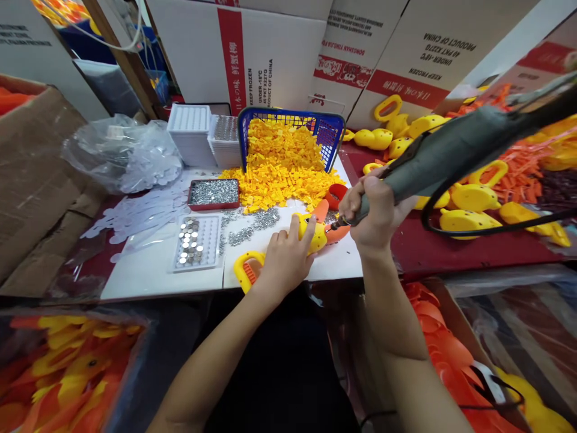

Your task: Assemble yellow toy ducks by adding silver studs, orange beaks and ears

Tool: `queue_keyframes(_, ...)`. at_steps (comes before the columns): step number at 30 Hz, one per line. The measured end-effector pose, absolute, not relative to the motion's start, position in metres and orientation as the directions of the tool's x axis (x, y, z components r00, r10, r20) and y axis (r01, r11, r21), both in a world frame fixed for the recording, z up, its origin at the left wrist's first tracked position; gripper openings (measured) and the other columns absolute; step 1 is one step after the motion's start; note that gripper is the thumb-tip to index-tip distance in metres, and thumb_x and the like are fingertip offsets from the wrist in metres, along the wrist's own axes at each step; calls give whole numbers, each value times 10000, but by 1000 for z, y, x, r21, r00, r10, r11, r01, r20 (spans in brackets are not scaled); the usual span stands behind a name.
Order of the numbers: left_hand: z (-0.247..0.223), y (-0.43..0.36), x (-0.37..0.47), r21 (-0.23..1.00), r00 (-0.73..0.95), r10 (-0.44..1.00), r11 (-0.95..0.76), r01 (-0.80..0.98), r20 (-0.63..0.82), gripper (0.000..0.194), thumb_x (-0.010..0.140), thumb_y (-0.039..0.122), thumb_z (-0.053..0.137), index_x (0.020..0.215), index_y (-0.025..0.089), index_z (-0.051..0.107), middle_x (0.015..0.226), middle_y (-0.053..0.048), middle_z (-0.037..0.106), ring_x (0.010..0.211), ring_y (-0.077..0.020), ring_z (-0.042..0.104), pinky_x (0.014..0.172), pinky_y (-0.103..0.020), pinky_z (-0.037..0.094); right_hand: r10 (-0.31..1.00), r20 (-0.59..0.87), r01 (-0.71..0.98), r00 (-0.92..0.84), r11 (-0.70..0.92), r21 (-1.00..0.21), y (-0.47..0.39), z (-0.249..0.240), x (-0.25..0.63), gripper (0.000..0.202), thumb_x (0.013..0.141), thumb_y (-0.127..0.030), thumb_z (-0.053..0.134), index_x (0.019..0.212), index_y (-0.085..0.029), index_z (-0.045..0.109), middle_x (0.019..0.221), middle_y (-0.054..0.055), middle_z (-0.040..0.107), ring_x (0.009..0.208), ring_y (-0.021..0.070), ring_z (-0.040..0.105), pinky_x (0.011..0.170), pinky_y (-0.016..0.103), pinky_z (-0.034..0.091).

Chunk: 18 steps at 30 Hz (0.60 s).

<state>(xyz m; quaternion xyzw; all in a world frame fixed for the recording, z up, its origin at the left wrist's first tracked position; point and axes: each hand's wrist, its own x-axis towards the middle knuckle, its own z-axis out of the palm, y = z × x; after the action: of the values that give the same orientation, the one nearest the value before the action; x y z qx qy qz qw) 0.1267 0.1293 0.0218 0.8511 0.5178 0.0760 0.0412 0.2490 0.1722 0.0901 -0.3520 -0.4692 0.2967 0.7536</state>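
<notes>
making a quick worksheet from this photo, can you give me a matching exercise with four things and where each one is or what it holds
1. blue basket
2. red tray
3. front white tray
4. power tool

A. holds round silvery discs
B. in the grip of the right hand
C. heaped with yellow plastic pieces
D. full of small metal parts

Pairs: 1-C; 2-D; 3-A; 4-B

A hand could pass over bare bench [139,267] left of the white tray [210,240]. Beyond the yellow toy [318,239], heaped yellow pieces [283,180] and the blue basket [332,135] stand in the way; rightward, the screwdriver [451,150] and its cable [518,226] block passage.
</notes>
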Motion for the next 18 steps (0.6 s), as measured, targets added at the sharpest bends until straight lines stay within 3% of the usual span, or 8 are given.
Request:
queue_keyframes(4,20,130,126,178,434,897,-442,879,83,736,959,392,552,1560,59,288,1594,-265,376,1085,-331,662,906,-426,523,797,529,-64,293,568,-820,172,89,248,219,809,-360,738,778,-246,554,429,-114,429,305,81,372,349,241,312)
queue_keyframes(11,23,131,123,209,443,894,-447,869,68,733,950,376,556,1554,62,286,1594,-250,386,1110,-341,667,927,-430,518,860,488,-210,147,509,-835,173,93,253,222,757,-361,751,788,-239,568,424,-110,441,309,76,360,345,216,312)
queue_keyframes(14,23,131,123,213,436,896,-443,871,80,718,950,384,549,1551,84,295,1583,-242,404,1100,-342,674,921,-433,519,857,477,-246,193,513,-822,175,95,256,236,728,-371,754,775,-237,566,410,-113,434,298,77,347,333,213,321)
queue_keyframes(18,25,132,122,262,433,899,-434,862,65,703,964,376,502,1560,81,273,1589,-252,382,1123,-368,665,931,-468,518,793,456,-291,404,584,-758,175,99,261,158,712,-316,678,701,-230,546,386,-115,406,280,68,306,318,207,279)
